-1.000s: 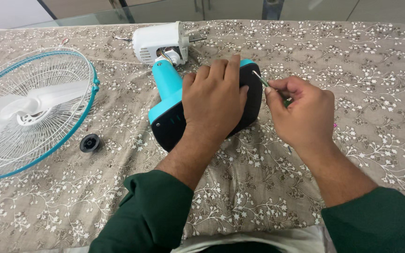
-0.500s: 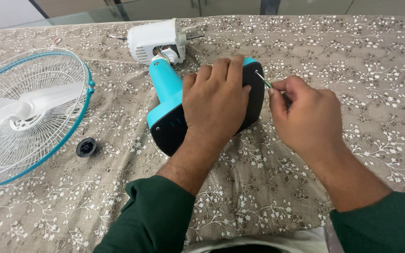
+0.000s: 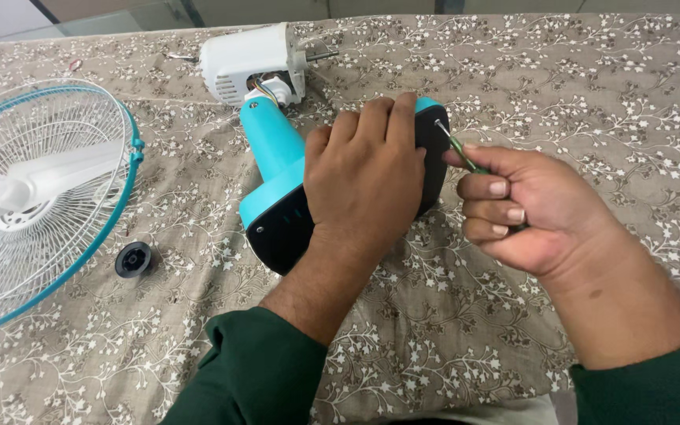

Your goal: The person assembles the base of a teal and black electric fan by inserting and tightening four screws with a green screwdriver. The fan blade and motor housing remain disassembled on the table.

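Grey-brown cloth printed with white flowers covers the whole work surface. At centre frame I see one fan base, a turquoise plastic neck with a black underside plate, lying on its side. My left hand lies flat on it, fingers spread, hiding most of the plate. My right hand, at right of centre, is curled tight around one thin metal screwdriver with a green handle; its tip meets the plate's upper right edge. One white motor housing joins the neck at upper centre. One white wire fan guard with a turquoise rim lies at left. One small black round cap sits just beside its rim.
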